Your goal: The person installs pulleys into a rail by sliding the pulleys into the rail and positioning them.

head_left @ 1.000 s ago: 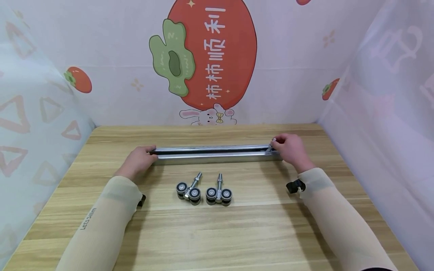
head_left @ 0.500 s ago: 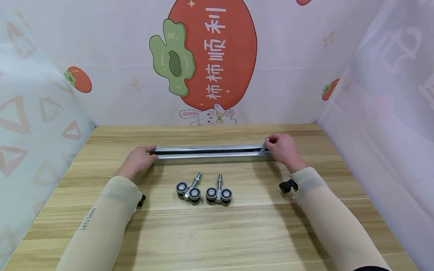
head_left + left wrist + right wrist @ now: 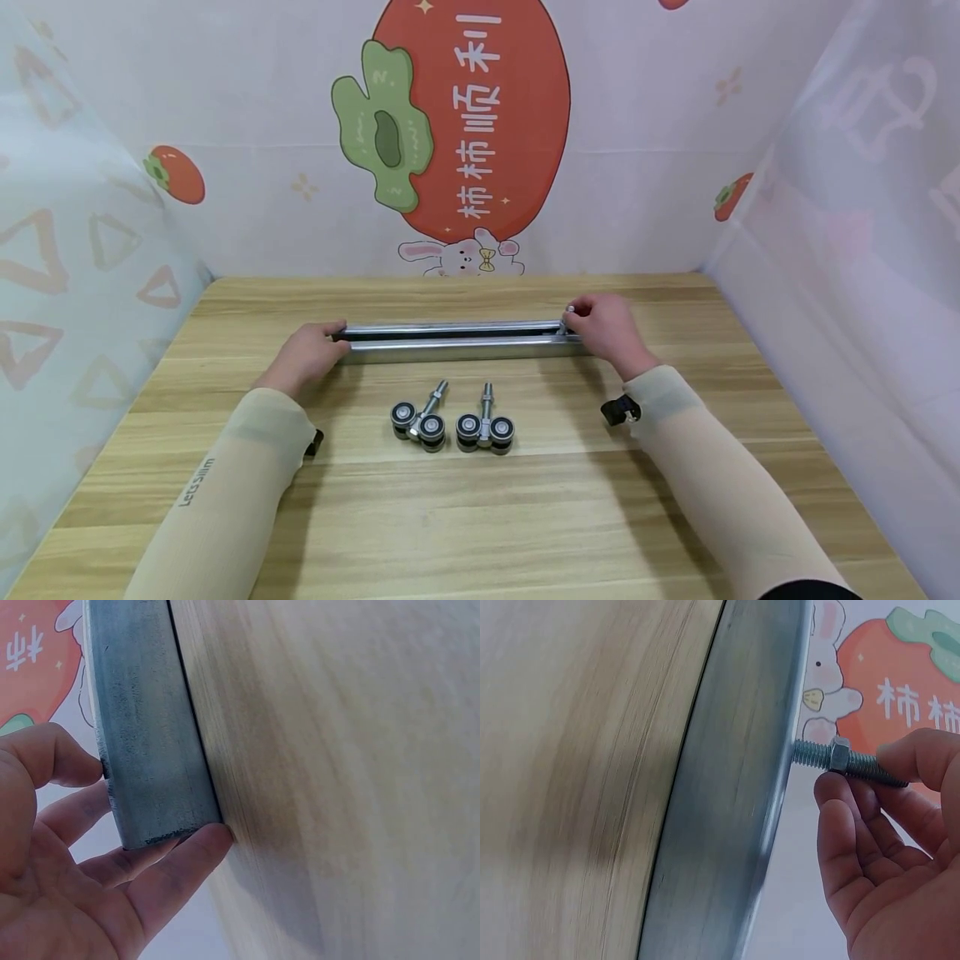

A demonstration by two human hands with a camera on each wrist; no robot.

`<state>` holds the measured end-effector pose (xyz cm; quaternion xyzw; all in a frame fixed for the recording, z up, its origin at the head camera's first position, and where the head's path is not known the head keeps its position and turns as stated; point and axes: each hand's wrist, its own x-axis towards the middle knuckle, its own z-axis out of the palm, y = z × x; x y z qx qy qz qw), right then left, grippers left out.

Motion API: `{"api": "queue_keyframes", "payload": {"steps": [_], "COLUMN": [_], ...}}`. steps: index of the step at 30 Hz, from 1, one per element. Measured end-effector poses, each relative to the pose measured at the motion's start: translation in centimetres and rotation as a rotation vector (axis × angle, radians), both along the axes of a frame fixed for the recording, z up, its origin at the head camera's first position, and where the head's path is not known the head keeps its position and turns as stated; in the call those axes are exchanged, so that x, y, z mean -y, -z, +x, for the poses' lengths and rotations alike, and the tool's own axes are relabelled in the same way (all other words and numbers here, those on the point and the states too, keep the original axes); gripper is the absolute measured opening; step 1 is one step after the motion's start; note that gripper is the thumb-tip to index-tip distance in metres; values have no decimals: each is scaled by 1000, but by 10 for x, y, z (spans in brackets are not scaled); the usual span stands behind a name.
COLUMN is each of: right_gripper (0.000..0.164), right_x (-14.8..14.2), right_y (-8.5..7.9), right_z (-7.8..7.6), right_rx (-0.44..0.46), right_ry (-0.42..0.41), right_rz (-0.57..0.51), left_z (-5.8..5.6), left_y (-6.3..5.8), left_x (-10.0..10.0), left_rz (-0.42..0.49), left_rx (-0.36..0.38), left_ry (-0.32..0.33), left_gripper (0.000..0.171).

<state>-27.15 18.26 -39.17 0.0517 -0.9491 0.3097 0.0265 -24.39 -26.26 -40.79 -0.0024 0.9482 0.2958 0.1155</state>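
A silver metal channel rail (image 3: 457,350) lies across the back of the table, its slot facing up. My left hand (image 3: 303,354) grips the rail's left end; in the left wrist view the thumb touches one edge while fingers wrap the end face. Toward the other end, my right hand (image 3: 611,329) pinches a threaded bolt (image 3: 862,766) between thumb and fingers. The bolt carries a hex nut (image 3: 840,755) and stands up out of the slot; whatever it joins inside is hidden. The rail's right end is covered by the right hand.
Two roller trolleys lie in front of the rail, a left one (image 3: 417,427) with its bolt tilted and a right one (image 3: 485,432) with its bolt pointing to the back. Printed curtains (image 3: 262,208) stand around the wooden table (image 3: 450,533).
My right hand has slid left along the rail with the bolt, away from the right end. The left hand, the rail and the two loose trolleys have stayed in place.
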Motion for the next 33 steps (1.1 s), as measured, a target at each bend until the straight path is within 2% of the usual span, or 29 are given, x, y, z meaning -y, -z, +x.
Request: {"api": "queue_keyframes", "payload": {"steps": [18, 25, 33], "right_gripper": [21, 17, 15], "right_x": [37, 51, 68], "right_y": [2, 1, 0], "right_z": [-3, -2, -4], "right_rx": [48, 42, 24], "right_ry": [-8, -37, -80], "right_rz": [4, -13, 37], "left_z": [0, 0, 0], "left_y": [-1, 0, -1], "left_x": [-1, -1, -1], "left_rz": [1, 3, -8], "left_rx": [11, 11, 1], "left_ry": [-11, -11, -6], "left_gripper": [57, 57, 57]}}
